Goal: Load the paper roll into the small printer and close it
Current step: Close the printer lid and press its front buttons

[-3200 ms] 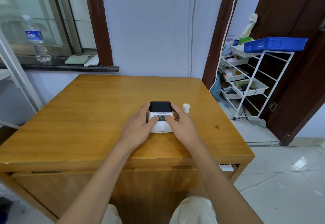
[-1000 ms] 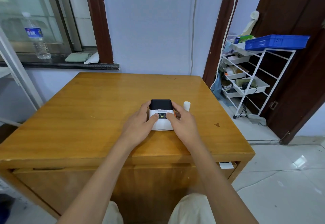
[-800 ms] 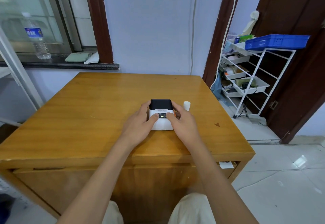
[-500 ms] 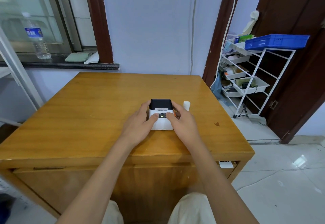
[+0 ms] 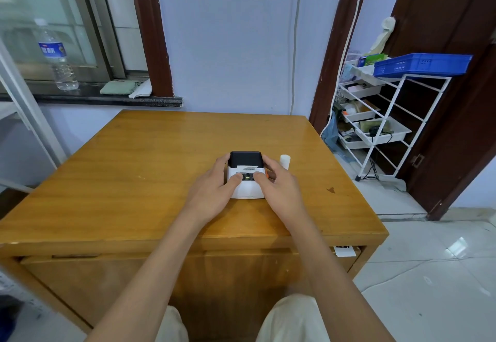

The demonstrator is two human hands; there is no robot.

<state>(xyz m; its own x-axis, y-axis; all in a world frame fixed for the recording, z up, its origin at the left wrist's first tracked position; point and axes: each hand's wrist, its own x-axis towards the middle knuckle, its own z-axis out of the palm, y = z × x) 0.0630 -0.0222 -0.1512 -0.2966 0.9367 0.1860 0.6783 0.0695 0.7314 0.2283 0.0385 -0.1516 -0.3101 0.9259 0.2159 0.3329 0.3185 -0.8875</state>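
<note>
Filling most of the view, the desk [image 5: 150, 170] carries only two things, both toward its 2 o'clock part: the printer [image 5: 246, 178] and, just beside it at its 2 o'clock, the paper roll [image 5: 285, 161] standing upright on the wood. Compared with half a second and a full second ago nothing has shifted; across three seconds only the camera has drifted a little. That stillness suggests the lid latch has not yet given, so loading has not begun and the roll waits outside. The left hand [image 5: 212, 194] wraps the printer from 9 o'clock, fingers at its side, thumb pressed on the white front by the lit panel. The right hand [image 5: 279, 188] mirrors it from 3 o'clock, thumb on the front, fingers curled near an orange tab. Both grip the printer. Its black lid appears shut; next likely comes opening it.
</note>
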